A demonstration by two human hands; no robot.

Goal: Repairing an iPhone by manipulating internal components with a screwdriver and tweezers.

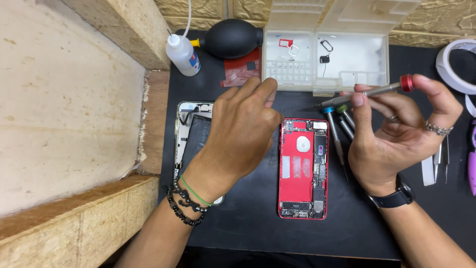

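- Our right hand (pixel 396 134) pinches a slim screwdriver (pixel 367 92) with a red cap between thumb and fingertips, the grip closed lightly round the shaft and the index finger curled over the cap, as one holds a tool to spin it rather than push it. The tip points left and hangs clear of the work.
- Two more drivers, one with a blue collar (pixel 328 111) and one with a green collar (pixel 342 108), are tucked lower in the same hand against the palm, their shafts fanning down and to the left; held this way they stay ready for a swap.
- Our left hand (pixel 243 134) reaches toward the front edge of a clear plastic parts box (pixel 347 64), fingers drawn together near its small compartments. We cannot tell whether that grip has anything in it; the fingertips are turned away from us.
- Between the two hands, an opened red phone housing (pixel 303 168) lies flat on a black mat (pixel 248 218) on the table, inside up, its boards and connectors exposed to the tools.
- Partly under the left wrist, a second phone part with a silver frame (pixel 184 134) lies set apart at the mat's left edge.
- Farther out along the back: a small white squeeze bottle (pixel 182 54), a black rubber air blower (pixel 233 37) and a red panel (pixel 242 69) near the box.
- At the right edge, tweezers (pixel 441 159) and a roll of white tape (pixel 453 62) wait within reach.
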